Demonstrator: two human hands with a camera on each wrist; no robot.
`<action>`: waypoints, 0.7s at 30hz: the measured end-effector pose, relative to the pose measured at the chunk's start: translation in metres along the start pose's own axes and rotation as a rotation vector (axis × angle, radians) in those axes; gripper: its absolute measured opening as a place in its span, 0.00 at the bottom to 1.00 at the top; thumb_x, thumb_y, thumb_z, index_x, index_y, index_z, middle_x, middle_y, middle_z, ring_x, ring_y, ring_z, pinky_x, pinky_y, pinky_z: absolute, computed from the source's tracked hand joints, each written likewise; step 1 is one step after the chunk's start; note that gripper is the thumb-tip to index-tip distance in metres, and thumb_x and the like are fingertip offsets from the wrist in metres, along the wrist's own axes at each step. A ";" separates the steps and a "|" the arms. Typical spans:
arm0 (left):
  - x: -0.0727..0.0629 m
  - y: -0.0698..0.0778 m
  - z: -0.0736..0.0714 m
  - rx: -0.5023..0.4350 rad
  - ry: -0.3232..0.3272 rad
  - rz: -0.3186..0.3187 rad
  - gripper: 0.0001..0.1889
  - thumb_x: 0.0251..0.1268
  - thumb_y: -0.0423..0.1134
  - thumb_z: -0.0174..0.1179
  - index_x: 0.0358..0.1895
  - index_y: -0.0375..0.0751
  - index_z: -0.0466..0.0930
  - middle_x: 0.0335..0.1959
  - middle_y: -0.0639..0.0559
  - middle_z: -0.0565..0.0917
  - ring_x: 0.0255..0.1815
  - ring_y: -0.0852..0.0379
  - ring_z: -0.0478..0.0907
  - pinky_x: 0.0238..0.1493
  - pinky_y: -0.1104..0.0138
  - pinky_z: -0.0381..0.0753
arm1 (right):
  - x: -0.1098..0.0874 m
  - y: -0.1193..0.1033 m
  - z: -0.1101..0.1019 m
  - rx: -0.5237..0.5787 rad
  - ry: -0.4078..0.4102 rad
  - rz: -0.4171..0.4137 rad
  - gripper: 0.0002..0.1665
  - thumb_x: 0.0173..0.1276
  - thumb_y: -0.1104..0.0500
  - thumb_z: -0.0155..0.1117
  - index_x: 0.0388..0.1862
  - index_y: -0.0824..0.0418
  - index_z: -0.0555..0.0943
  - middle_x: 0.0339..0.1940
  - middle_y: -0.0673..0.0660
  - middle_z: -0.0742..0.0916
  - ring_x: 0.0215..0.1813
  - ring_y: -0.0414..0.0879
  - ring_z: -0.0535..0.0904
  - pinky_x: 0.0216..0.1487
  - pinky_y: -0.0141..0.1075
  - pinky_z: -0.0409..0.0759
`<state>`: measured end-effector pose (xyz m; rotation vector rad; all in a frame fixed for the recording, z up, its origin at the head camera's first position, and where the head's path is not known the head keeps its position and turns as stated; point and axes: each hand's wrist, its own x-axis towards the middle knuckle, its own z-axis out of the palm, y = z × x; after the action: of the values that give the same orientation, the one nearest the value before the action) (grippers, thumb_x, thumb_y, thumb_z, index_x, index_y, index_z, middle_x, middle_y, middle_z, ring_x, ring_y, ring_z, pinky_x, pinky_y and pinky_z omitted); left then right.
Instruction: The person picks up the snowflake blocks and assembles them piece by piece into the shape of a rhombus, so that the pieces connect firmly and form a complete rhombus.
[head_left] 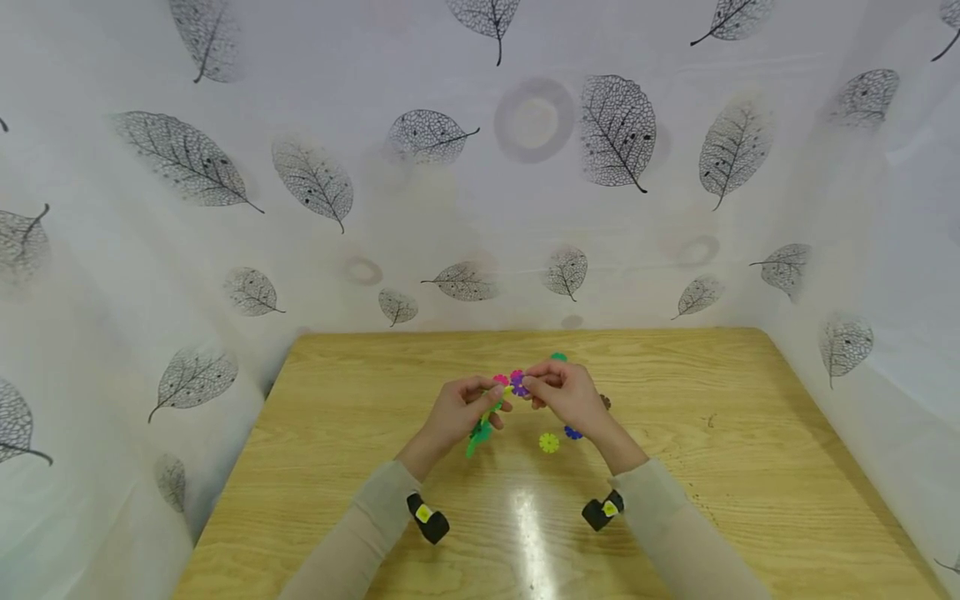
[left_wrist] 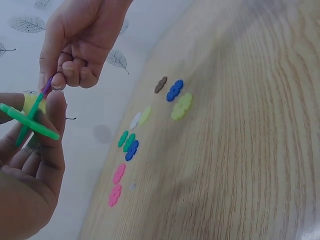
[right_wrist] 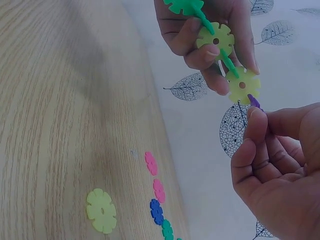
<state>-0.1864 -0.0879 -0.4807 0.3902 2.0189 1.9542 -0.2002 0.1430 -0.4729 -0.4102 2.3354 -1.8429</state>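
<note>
My left hand (head_left: 453, 410) grips a chain of notched plastic snowflake discs, green and yellow, slotted crosswise into one another. In the right wrist view, the end yellow disc (right_wrist: 242, 85) and another yellow disc (right_wrist: 215, 40) show between green ones, including a green disc (right_wrist: 184, 4) at the top. My right hand (head_left: 576, 402) pinches a purple snowflake disc (head_left: 518, 385) between thumb and forefinger. Its edge meets the rim of the end yellow disc; how deep it sits in the notch cannot be told. Both hands are raised above the table.
On the wooden table (head_left: 337, 467) lie loose discs: yellow (head_left: 549, 442), blue (head_left: 573, 432), brown (left_wrist: 160, 84), white (left_wrist: 135, 120), pink ones (left_wrist: 119, 173) and green ones (left_wrist: 129, 142). A leaf-printed curtain (head_left: 330, 275) surrounds the table's back and sides.
</note>
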 end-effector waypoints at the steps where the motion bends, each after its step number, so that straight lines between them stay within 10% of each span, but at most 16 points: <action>1: 0.000 0.000 0.000 0.000 0.001 -0.005 0.17 0.83 0.40 0.57 0.58 0.26 0.81 0.47 0.27 0.89 0.28 0.62 0.87 0.30 0.72 0.86 | 0.000 0.000 0.000 0.003 -0.002 -0.002 0.14 0.79 0.63 0.64 0.53 0.74 0.83 0.39 0.69 0.91 0.32 0.46 0.88 0.38 0.33 0.88; 21: 0.002 -0.007 -0.002 -0.054 -0.006 -0.037 0.21 0.82 0.41 0.58 0.59 0.21 0.79 0.48 0.25 0.88 0.34 0.59 0.91 0.38 0.66 0.91 | 0.000 0.000 0.003 -0.022 -0.022 -0.004 0.13 0.80 0.62 0.63 0.51 0.72 0.84 0.38 0.68 0.91 0.33 0.43 0.87 0.38 0.32 0.88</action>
<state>-0.1889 -0.0889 -0.4874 0.3432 1.9508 1.9779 -0.1997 0.1406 -0.4736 -0.4365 2.3443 -1.8062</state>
